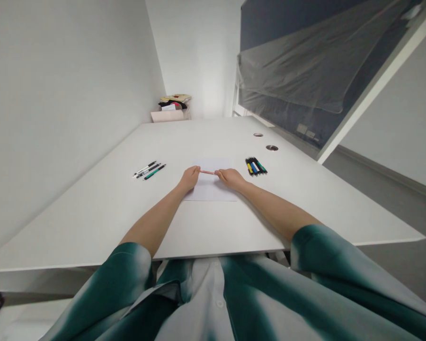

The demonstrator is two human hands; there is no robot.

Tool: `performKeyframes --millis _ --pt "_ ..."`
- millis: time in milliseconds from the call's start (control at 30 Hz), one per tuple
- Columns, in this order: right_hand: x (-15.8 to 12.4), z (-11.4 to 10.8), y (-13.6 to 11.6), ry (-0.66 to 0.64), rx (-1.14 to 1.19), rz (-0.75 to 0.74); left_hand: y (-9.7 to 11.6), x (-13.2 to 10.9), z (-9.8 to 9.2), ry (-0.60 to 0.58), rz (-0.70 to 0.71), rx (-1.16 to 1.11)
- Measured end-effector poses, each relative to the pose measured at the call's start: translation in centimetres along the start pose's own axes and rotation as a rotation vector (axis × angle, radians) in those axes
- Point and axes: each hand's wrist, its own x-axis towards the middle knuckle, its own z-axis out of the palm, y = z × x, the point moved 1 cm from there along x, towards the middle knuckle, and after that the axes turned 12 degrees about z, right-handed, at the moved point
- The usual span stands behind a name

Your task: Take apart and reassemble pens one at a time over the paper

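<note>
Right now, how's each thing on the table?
Thin pinkish stick: held at both ends, nearly level
Left hand: pinching one end
Right hand: pinching the other
White paper sheet: flat beneath the hands
Black, white and green pens at left: lying spread
Multicoloured pens at right: lying side by side

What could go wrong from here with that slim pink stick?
The left hand and right hand pinch the slim pink stick near its ends, so it might slip if either grip loosens. The paper sheet beneath could shift if a hand drags it. Swinging outward, the right hand might knock the row of pens.
</note>
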Motion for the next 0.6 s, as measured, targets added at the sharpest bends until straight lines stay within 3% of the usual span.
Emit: performKeyframes --millis 333,600 --pt "-0.21 -0.28 -0.27 0.006 -0.029 0.022 0.16 0.00 0.12 -0.001 -0.030 -0.032" --pt "-0.11 -0.51 -0.21 0.026 -0.005 0.024 0.04 -0.17 0.01 0.064 -0.071 -0.104"
